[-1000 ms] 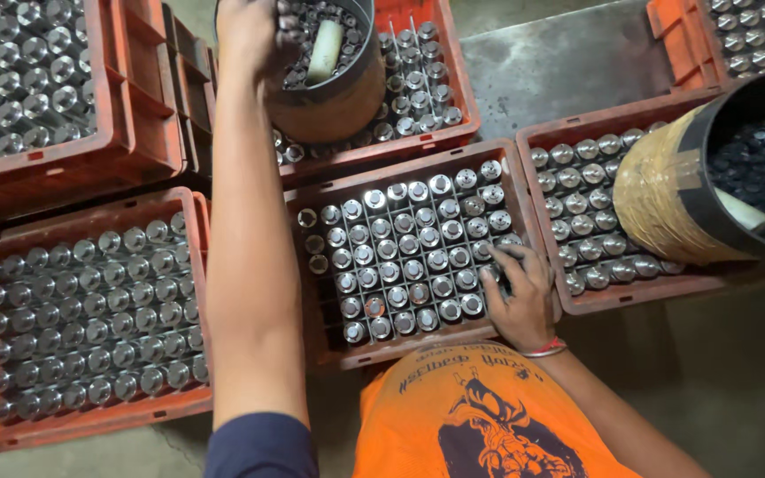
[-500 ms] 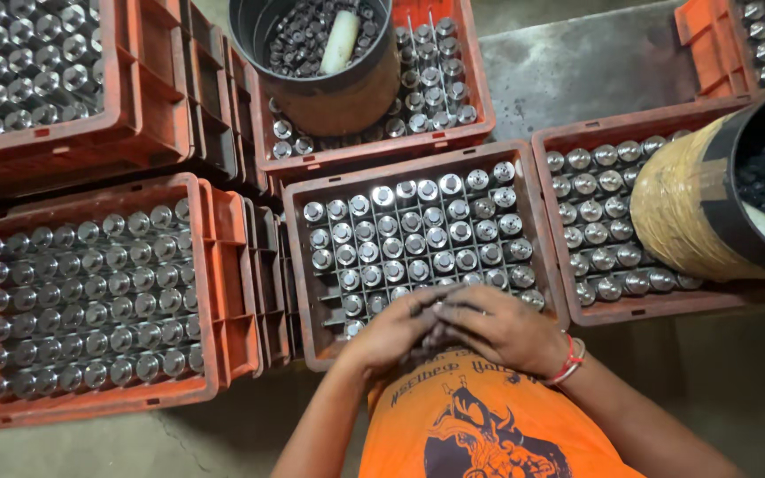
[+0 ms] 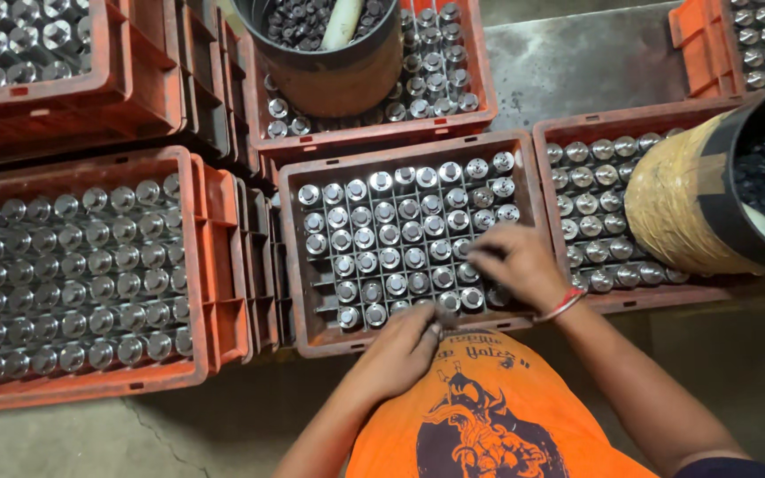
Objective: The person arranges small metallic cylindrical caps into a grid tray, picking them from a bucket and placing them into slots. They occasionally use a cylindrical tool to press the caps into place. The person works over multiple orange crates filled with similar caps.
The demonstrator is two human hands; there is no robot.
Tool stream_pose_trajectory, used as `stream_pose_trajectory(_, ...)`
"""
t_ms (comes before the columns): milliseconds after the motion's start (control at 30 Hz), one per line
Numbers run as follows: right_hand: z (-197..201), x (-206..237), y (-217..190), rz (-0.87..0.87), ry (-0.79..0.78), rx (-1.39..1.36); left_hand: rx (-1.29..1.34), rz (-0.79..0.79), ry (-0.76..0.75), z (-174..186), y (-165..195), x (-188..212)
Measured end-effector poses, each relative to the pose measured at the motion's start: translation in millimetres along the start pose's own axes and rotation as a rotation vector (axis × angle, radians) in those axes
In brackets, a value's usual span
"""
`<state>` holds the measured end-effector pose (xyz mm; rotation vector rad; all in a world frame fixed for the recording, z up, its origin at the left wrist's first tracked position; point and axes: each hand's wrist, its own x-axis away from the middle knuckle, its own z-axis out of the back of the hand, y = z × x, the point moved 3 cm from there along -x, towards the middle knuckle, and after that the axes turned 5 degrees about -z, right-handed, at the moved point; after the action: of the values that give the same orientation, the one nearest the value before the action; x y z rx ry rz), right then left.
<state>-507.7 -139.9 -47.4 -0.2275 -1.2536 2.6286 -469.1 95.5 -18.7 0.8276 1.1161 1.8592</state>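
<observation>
Below the camera is a grey concrete floor (image 3: pixel 595 62), stained and a little shiny, and many orange plastic crates stand on it close together. Light is dim and warm. At the centre is the middle crate (image 3: pixel 298 265), with a black grid inside that holds rows of small shiny metal cylinders (image 3: pixel 389 235) standing upright. At 9 o'clock a larger crate (image 3: pixel 197 265) is full of the same cylinders. At 12 o'clock another crate (image 3: pixel 480 80) carries a dark round bucket (image 3: pixel 338 75) with dark small parts and a pale stick inside. At 3 o'clock a crate (image 3: pixel 546 168) holds a tilted drum (image 3: pixel 679 208), wrapped in tan tape, with a black rim and dark parts inside. More crates are at 10 and 1 o'clock.

Both forearms come up from 6 o'clock, over an orange printed shirt (image 3: pixel 489 416). The left hand (image 3: pixel 400 350) lies at the near edge of the middle crate, palm down, fingers curled narrow and touching the front row of cylinders; whether it holds one I cannot tell. The right hand (image 3: pixel 515 261), with a red and white bangle (image 3: pixel 560 307) on the wrist, rests over the near right part of the grid, at about 4 o'clock from the crate's centre. Its fingers are bent and close together on the cylinder tops; a grip is not visible.
</observation>
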Motion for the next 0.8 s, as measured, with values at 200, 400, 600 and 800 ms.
stream_pose_trajectory(200,-2.8,-22.1,30.1,-0.067,0.250,0.297,-0.047,0.019,0.157,9.2,15.7,27.1)
stream_pose_trajectory(400,-19.9,-15.3,30.9,-0.044,0.232,0.401,0.006,0.180,0.330,17.1,2.4,33.2)
stream_pose_trajectory(600,-28.8,10.4,11.2,0.036,0.081,0.701,0.298,0.349,0.385,16.9,-14.7,51.1)
stream_pose_trajectory(800,-26.7,13.9,-7.1,-0.074,0.042,0.836,0.032,0.147,0.410,13.2,-11.5,62.9)
